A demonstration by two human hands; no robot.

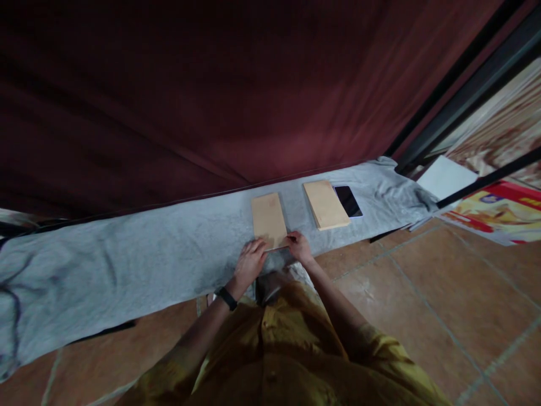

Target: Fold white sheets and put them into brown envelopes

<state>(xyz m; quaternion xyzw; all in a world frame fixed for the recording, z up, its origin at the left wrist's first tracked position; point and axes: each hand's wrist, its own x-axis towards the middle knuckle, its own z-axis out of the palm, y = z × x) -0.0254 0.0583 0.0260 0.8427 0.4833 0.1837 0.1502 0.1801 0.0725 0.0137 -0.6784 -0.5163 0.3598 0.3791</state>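
Note:
A brown paper envelope (269, 217) lies flat on the grey cloth in front of me. At its near left corner is my left hand (251, 260), fingers bent together over the paper edge; a dark band circles that wrist. My right hand (298, 247) pinches the near right corner between thumb and fingers. The undersides of both hands are hidden. To the right sits a stack of similar brown envelopes (326, 205), touched by neither hand. A dark-screened phone (349, 201) lies against the stack's right side.
The long, narrow bench (139, 265) is draped in wrinkled grey cloth. A dark red curtain (236, 101) hangs right behind it. Dark metal bars (469, 84) slant at the right, near a white sheet (448, 177) and a colourful printed box (499, 211). Brown tiles (406, 304) cover the floor.

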